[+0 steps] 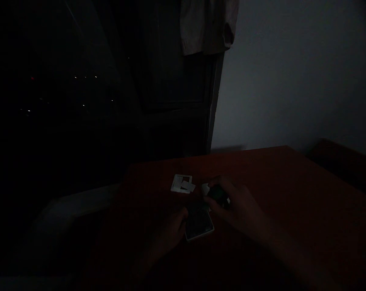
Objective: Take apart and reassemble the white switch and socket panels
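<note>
The picture is very dark. My left hand (174, 227) is closed on the left edge of a dark, flat rectangular box with a pale rim (199, 224). My right hand (235, 200) curls its thumb and fingers round a dark green object (217, 195), whose kind I cannot make out. It sits just beyond the upper right corner of the box. A whitish piece (205, 188) shows beside the green object, partly hidden by my fingers. Farther back, a small white card (188, 186) lies across a pale rectangular frame (177, 185).
Everything rests on a reddish table (261, 169). Behind it stand a pale wall (292, 81) and a dark door or window frame (211, 105). A cloth (197, 32) hangs at the top. Small lights show in the dark at left. Another reddish-brown surface (337, 155) is at right.
</note>
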`<control>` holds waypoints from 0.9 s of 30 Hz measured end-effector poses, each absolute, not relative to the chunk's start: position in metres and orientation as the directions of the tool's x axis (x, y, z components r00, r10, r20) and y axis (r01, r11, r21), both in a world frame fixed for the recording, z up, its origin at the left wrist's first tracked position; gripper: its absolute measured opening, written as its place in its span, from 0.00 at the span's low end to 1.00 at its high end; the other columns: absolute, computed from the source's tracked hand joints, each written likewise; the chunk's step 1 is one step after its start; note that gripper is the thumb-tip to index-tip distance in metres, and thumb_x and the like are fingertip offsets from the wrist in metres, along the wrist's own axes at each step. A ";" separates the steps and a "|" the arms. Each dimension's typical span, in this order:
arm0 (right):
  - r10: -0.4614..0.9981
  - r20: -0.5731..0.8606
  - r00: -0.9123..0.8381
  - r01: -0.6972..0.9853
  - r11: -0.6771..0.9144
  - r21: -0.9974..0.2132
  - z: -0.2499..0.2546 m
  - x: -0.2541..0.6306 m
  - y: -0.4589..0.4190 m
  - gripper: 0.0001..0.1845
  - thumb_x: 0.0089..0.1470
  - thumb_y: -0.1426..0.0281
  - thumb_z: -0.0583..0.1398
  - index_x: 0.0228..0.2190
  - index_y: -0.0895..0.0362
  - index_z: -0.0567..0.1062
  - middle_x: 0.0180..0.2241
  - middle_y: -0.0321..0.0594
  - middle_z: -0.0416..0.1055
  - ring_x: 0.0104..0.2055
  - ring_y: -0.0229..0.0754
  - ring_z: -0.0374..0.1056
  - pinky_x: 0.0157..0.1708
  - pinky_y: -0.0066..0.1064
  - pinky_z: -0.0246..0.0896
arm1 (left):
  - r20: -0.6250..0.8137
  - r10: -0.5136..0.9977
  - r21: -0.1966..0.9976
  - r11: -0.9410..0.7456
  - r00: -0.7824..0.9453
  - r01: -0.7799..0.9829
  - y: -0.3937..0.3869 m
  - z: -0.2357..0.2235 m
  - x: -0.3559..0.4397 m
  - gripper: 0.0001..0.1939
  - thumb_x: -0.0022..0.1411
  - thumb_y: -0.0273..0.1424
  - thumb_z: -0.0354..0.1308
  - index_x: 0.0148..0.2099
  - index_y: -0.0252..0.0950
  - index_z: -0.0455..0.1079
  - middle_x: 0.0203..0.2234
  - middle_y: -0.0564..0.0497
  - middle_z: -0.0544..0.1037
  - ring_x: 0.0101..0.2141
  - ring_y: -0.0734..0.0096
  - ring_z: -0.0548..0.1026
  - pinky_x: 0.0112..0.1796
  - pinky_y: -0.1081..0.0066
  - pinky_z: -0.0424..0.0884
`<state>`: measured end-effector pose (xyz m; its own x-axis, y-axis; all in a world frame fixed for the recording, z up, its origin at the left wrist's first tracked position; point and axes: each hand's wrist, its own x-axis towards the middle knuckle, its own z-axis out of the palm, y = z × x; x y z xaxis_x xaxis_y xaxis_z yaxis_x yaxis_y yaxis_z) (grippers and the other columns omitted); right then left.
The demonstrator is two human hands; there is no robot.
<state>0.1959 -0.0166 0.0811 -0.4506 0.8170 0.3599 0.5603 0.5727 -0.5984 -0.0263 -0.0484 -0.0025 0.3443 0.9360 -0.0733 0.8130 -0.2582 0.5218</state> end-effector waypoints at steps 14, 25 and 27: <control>0.601 0.217 -0.769 0.519 0.786 -0.336 0.128 0.173 -0.022 0.19 0.51 0.74 0.57 0.47 0.58 0.66 0.45 0.47 0.69 0.41 0.46 0.68 0.35 0.34 0.63 | -0.035 0.939 0.529 -0.274 0.343 0.803 -0.046 0.000 -0.025 0.11 0.64 0.25 0.45 0.43 0.39 0.67 0.41 0.49 0.75 0.41 0.66 0.72 0.43 0.69 0.66; 0.655 0.210 -0.726 0.527 0.726 -0.441 0.121 0.183 -0.021 0.18 0.51 0.75 0.57 0.45 0.57 0.66 0.43 0.45 0.69 0.39 0.42 0.69 0.33 0.31 0.61 | -0.045 0.937 0.529 -0.273 0.348 0.803 -0.049 0.000 -0.025 0.09 0.63 0.24 0.46 0.39 0.39 0.66 0.36 0.51 0.74 0.36 0.69 0.71 0.39 0.71 0.66; 0.658 0.209 -0.723 0.535 0.726 -0.433 0.121 0.184 -0.020 0.17 0.52 0.75 0.57 0.45 0.57 0.66 0.44 0.45 0.69 0.39 0.42 0.69 0.33 0.31 0.61 | -0.054 0.936 0.523 -0.270 0.348 0.809 -0.048 0.001 -0.025 0.09 0.63 0.24 0.46 0.39 0.39 0.66 0.37 0.51 0.74 0.37 0.68 0.71 0.39 0.71 0.66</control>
